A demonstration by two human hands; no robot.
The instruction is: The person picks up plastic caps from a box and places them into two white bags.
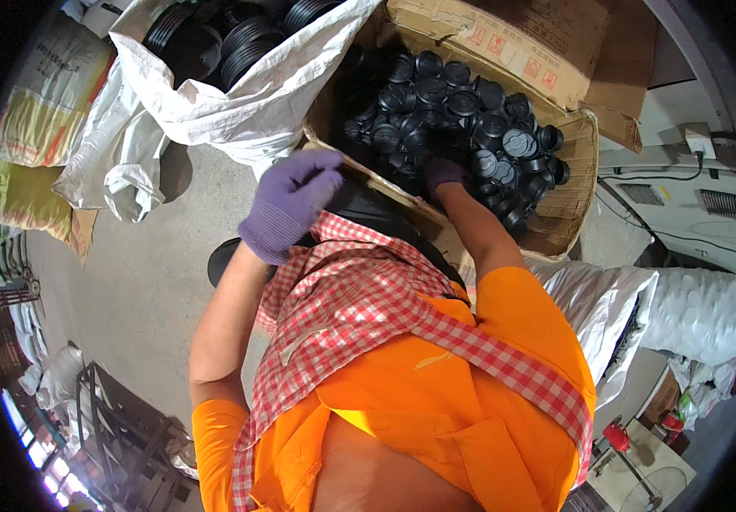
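Round black plastic lids (pixel 463 103) heaped in brown cardboard carton (pixel 584 175), upper centre; purple-gloved right hand (pixel 446 173) sunk among them, nearer than purple-gloved left hand (pixel 293 198) outside; fingers obscured, cannot tell either grip.

A bulging, printed, white-and-yellow woven sack (pixel 35 107) sits at the upper left, over a yellow-green woven sack (pixel 27 196). Grey concrete floor (pixel 121 290) stretches below them toward a dark metal frame (pixel 95 405). On the right, a black cable (pixel 698 164) runs from a small white box-shaped socket (pixel 698 135) near dark slatted vents (pixel 718 204). Below lies a rounded white plastic-wrapped bundle (pixel 701 316); its contents are hard to make out. A red knob-like fitting (pixel 617 437) shows at the lower right.
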